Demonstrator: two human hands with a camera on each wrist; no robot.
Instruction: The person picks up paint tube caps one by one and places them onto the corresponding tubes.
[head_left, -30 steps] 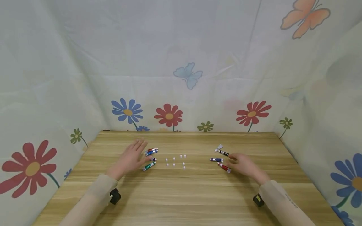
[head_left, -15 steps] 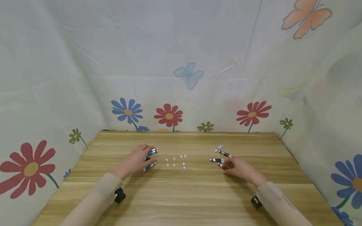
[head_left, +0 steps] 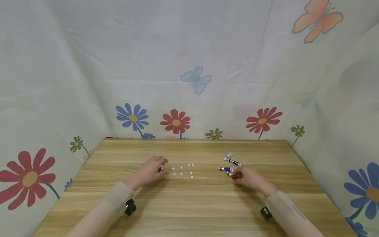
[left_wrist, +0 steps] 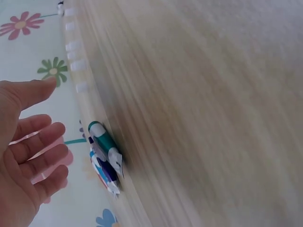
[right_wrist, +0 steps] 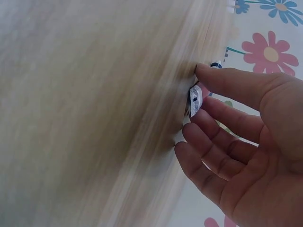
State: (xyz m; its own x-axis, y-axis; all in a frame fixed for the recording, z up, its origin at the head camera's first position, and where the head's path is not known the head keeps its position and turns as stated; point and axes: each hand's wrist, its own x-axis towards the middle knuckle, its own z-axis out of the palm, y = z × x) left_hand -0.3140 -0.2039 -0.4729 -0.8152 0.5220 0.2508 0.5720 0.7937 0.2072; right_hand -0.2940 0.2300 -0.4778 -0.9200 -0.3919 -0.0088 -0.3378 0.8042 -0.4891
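Observation:
In the head view, small paint tubes lie in two groups. My left hand hovers over the left group, mostly hiding it, with thumb and fingers apart. The left wrist view shows a green paint tube on the table beside a dark purple one, clear of that hand's loosely bent fingers. My right hand pinches the red paint tube between thumb and index finger. The tube's crimped silver end shows between those fingers in the right wrist view, while the other fingers curl near the tabletop.
Several small white cubes are scattered between the hands. Beyond the right hand lie a dark blue tube, a black one and a whitish one. A flowered curtain borders the wooden table.
My left hand has moved right and now covers most of the left tubes. The right hand has moved slightly left and nearer, from beside the black tube to the red one.

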